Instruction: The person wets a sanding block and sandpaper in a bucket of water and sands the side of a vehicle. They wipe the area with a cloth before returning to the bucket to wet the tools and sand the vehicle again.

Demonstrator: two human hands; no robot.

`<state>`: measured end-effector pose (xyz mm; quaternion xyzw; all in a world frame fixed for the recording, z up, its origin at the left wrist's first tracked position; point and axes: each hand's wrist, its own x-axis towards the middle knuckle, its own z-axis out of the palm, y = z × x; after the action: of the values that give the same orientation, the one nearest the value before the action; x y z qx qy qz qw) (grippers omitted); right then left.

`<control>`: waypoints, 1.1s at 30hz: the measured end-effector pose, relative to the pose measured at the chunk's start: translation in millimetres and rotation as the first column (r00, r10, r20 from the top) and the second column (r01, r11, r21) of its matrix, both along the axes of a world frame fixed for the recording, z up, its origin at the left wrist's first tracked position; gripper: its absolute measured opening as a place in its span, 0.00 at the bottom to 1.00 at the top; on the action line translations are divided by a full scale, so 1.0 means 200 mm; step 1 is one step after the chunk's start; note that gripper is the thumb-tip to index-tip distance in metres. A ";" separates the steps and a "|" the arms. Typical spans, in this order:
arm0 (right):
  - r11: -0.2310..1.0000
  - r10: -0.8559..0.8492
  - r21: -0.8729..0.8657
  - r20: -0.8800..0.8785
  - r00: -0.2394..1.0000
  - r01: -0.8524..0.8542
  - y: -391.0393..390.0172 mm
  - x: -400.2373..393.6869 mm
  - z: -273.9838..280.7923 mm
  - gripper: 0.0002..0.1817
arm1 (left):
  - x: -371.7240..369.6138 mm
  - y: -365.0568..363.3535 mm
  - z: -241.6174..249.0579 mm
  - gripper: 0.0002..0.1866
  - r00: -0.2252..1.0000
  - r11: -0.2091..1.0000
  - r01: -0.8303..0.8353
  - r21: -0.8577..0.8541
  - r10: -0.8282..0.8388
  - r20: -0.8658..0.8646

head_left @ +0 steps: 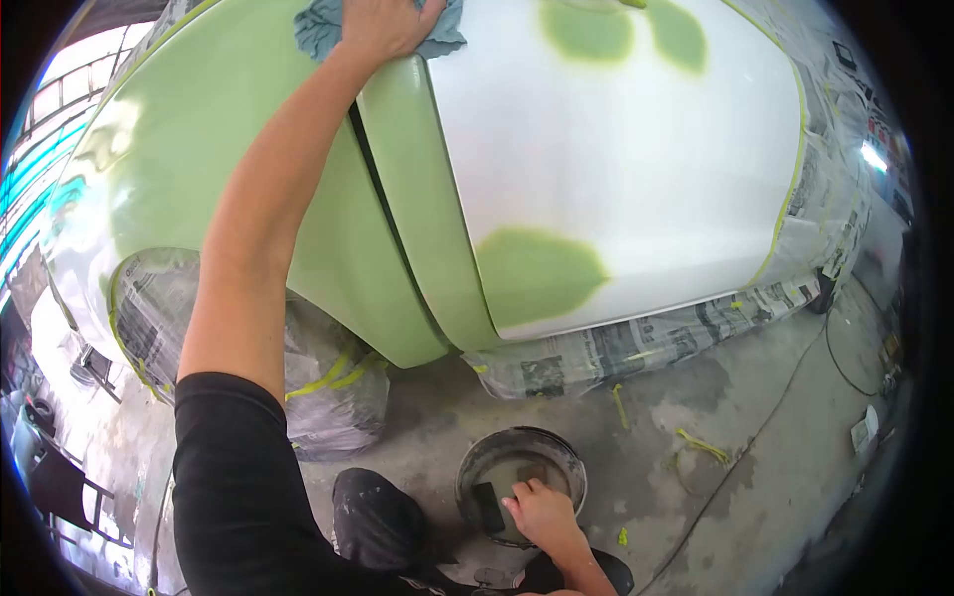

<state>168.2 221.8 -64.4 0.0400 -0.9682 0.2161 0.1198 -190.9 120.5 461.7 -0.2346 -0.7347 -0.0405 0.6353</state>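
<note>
My left hand (390, 25) lies on a blue-grey cloth (320, 28) at the top of the car's green panel (417, 149), beside the white door (616, 149) with its green patches. The fingertips are cut off by the top edge of the view. Low down, my right hand (542, 509) reaches into a round dark basin (579, 467) of murky water on the floor. Its fingers are bent together over a brownish piece at the water, too unclear to name. A dark block (488, 507) sits in the basin just left of that hand.
Newspaper and plastic masking (596, 353) runs along the car's lower edge and covers the wheel (333, 397). Scraps of yellow-green tape (703, 447) and a dark cable (740, 452) lie on the concrete floor. A black chair (65, 482) stands at the far left.
</note>
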 end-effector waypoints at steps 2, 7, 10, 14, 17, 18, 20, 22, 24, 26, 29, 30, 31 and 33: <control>1.000 0.014 0.002 -0.031 0.999 -0.013 0.00 -0.01 0.00 0.15 | -0.01 0.01 -0.08 0.49 0.988 0.994 -0.097 -0.047 0.102 0.117; 0.999 0.021 0.031 -0.064 0.998 -0.019 -0.03 -0.05 -0.02 0.16 | -0.05 0.04 -0.58 0.35 0.977 0.949 0.114 -0.293 -0.161 -0.142; 0.997 0.078 0.025 -0.043 0.996 -0.077 -0.06 -0.08 -0.07 0.16 | -0.05 0.19 -0.71 0.33 0.938 0.900 0.233 -0.369 -0.308 -0.158; 0.994 0.109 0.032 -0.055 0.992 -0.108 -0.11 -0.11 -0.07 0.16 | 0.15 0.44 -0.54 0.39 0.981 0.859 0.129 -0.496 -0.184 -0.063; 0.994 0.106 0.023 -0.065 0.992 -0.105 -0.10 -0.11 -0.05 0.16 | -0.11 0.80 -0.45 0.52 0.869 0.826 0.477 -0.301 -0.494 0.021; 0.995 0.102 0.022 -0.073 0.992 -0.101 -0.09 -0.11 -0.03 0.16 | -0.04 0.85 -0.41 0.53 0.882 0.853 0.470 -0.227 -0.441 0.167; 0.996 0.088 0.024 -0.105 0.991 -0.086 -0.06 -0.10 -0.01 0.17 | 0.01 0.99 -0.34 0.53 0.926 0.908 0.366 -0.203 -0.334 0.177; 0.997 0.078 0.021 -0.134 0.988 -0.075 -0.03 -0.10 0.01 0.17 | 0.06 1.12 -0.30 0.52 0.927 0.935 0.334 -0.115 -0.304 0.222; 0.998 0.069 0.021 -0.163 0.984 -0.067 0.00 -0.08 0.04 0.17 | 0.02 1.27 -0.34 0.51 0.818 0.836 0.546 0.056 -0.546 0.181; 0.998 0.066 0.030 -0.192 0.979 -0.062 0.02 -0.08 0.08 0.16 | 0.03 1.38 -0.37 0.51 0.841 0.838 0.519 0.169 -0.536 0.075; 0.998 0.068 0.025 -0.222 0.973 -0.064 0.03 -0.06 0.07 0.16 | 0.15 1.32 -0.40 0.50 0.834 0.850 0.494 0.186 -0.523 0.174; 0.997 0.069 0.028 -0.204 0.976 -0.065 0.03 -0.05 0.08 0.16 | 0.18 1.21 -0.37 0.49 0.952 0.956 0.287 -0.052 -0.279 0.126; 0.998 0.068 0.028 -0.186 0.980 -0.064 0.03 -0.04 0.08 0.16 | 0.22 1.09 -0.36 0.48 0.947 0.944 0.292 -0.157 -0.261 0.189; 0.998 0.058 0.024 -0.175 0.983 -0.055 0.01 -0.02 0.08 0.16 | 0.28 0.85 -0.34 0.44 0.931 0.876 0.313 -0.367 -0.207 0.301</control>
<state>163.6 224.1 -49.3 0.0875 -0.9543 0.2057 0.1983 -134.9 290.9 394.5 -0.4526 -0.7627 -0.0012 0.4621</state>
